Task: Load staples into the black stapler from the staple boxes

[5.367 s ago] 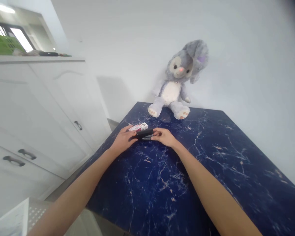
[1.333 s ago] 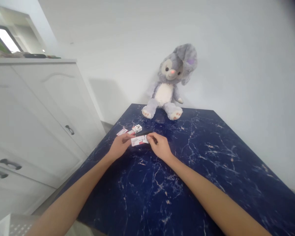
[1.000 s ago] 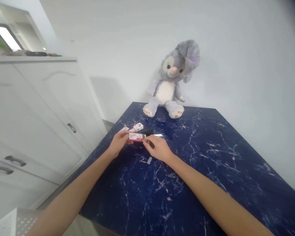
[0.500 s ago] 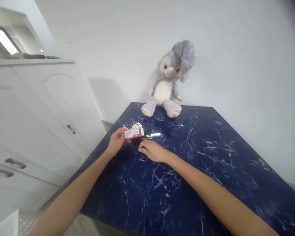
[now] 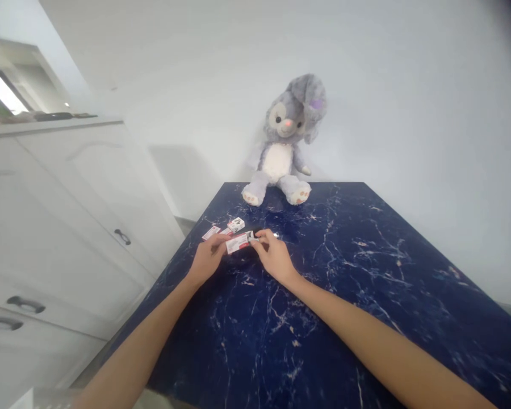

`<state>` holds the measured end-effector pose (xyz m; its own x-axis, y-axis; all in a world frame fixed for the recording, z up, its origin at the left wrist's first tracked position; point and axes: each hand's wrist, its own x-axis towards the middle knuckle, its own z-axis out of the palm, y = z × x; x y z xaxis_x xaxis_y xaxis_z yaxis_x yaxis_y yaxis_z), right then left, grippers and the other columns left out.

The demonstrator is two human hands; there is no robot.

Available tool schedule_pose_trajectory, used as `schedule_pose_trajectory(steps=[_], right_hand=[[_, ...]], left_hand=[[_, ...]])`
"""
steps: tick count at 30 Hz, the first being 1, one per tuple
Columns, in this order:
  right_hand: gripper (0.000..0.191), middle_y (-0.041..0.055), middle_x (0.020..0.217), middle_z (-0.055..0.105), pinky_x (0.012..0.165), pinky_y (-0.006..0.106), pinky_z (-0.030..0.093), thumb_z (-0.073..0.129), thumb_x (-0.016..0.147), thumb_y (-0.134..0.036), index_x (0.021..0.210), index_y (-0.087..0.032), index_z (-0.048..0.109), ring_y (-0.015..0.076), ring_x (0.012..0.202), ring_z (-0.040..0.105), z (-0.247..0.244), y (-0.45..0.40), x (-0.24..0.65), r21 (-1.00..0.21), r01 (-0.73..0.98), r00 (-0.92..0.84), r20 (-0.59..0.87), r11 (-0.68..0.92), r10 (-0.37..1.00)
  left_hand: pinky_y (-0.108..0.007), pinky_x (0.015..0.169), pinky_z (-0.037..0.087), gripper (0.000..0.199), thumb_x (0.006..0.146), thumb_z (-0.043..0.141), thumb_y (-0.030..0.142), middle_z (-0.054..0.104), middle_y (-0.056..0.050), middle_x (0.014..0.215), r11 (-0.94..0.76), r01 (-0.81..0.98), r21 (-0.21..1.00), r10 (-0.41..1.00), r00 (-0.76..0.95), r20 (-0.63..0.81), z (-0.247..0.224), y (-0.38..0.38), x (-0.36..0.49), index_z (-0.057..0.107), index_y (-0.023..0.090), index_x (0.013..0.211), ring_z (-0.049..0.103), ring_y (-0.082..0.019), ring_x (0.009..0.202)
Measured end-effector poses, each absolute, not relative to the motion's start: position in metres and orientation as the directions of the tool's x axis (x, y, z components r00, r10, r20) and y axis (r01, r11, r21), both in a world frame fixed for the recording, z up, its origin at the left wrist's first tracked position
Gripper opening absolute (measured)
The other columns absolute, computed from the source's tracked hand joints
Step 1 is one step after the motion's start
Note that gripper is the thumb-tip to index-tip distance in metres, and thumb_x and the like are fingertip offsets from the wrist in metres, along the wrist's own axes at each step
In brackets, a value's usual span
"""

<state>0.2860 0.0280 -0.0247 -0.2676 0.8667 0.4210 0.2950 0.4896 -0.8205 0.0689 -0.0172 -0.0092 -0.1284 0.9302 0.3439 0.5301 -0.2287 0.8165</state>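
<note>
A small white-and-red cardboard box (image 5: 237, 243) is tilted just above the table, one end of it standing open to the right. My left hand (image 5: 207, 257) pinches its left end between thumb and fingers. At the open end, the thumb and fingers of my right hand (image 5: 275, 255) are closed around the flap area; whether something small is also between them cannot be made out. Behind my right fingertips, a shiny thin object (image 5: 276, 235) shows only its tip. Just beyond the held box lie another small white box (image 5: 236, 225) and a flat white-and-red packet (image 5: 212, 233).
A grey plush rabbit (image 5: 281, 142) sits at the far edge of the dark blue marbled table (image 5: 323, 307), against the wall. White cabinets (image 5: 80, 227) with dark handles stand along the left side.
My right hand has moved up from the table to the box's open end. The box has come slightly right and down, and the shiny object is now mostly covered. The view has shifted a little.
</note>
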Motion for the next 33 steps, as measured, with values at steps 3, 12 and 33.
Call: schedule_pose_trajectory(steps=[3, 12, 33], right_hand=[[0.020, -0.0010, 0.079, 0.073, 0.068, 0.027, 0.046, 0.061, 0.091, -0.042, 0.094, -0.023, 0.067, 0.0163, 0.067, 0.065, -0.024, 0.029, 0.287, -0.876, 0.242, -0.227, 0.368, 0.418, 0.902], [0.041, -0.0019, 0.089, 0.063, 0.063, 0.025, 0.045, 0.081, 0.071, -0.041, 0.103, -0.021, 0.065, 0.0105, 0.065, 0.055, -0.025, 0.042, 0.291, -0.977, -0.029, -0.327, 0.208, 0.210, 0.922], [0.027, 0.0011, 0.081, 0.072, 0.069, 0.029, 0.049, 0.071, 0.082, -0.044, 0.095, -0.021, 0.074, 0.0163, 0.070, 0.064, -0.036, 0.053, 0.295, -0.958, -0.017, -0.166, 0.284, 0.285, 0.944]], left_hand=[[-0.026, 0.066, 0.052, 0.023, 0.089, 0.056, 0.029, 0.074, -0.001, 0.078, -0.232, 0.519, 0.823, 0.930, -0.131, 0.345, -0.004, -0.019, 0.071, 0.070, 0.019, 0.103, 0.068, -0.017, 0.068], [-0.027, 0.064, 0.052, 0.029, 0.091, 0.057, 0.040, 0.071, 0.000, 0.064, -0.190, 0.302, 0.934, 0.971, -0.082, 0.224, -0.010, -0.013, 0.064, 0.065, 0.017, 0.108, 0.067, -0.017, 0.061], [-0.043, 0.095, 0.055, 0.044, 0.078, 0.077, 0.034, 0.076, -0.007, 0.108, -0.106, 0.294, 0.950, 0.993, 0.088, 0.083, -0.011, -0.025, 0.096, 0.059, 0.022, 0.116, 0.074, -0.025, 0.095]])
